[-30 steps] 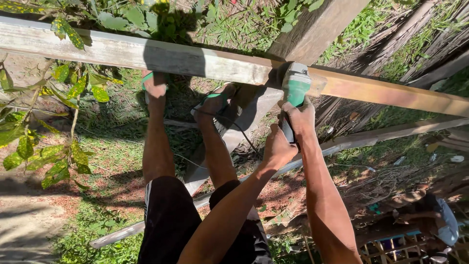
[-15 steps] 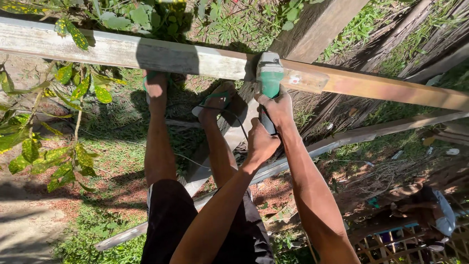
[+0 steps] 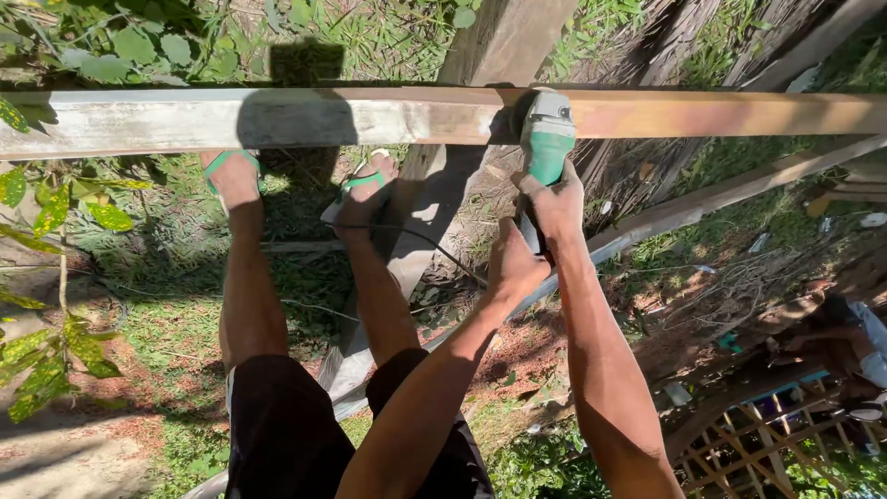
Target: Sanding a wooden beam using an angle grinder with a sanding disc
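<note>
A green and grey angle grinder (image 3: 547,139) rests with its head against a long horizontal wooden beam (image 3: 305,118) that spans the view. My right hand (image 3: 557,199) grips the grinder's green body just below the beam. My left hand (image 3: 514,266) holds the dark rear handle lower down. A black power cord (image 3: 420,240) runs left from the tool. My legs and feet in green sandals (image 3: 229,164) hang below the beam.
An upright wooden post (image 3: 504,42) crosses behind the beam. A slanted plank (image 3: 702,199) and a pale board run below. Grass, red soil and leafy branches (image 3: 55,212) lie underneath. Another person (image 3: 855,337) crouches at the lower right near a lattice.
The grinder and both hands have slid left along the beam, and the view has shifted with them. Both hands keep their grip.
</note>
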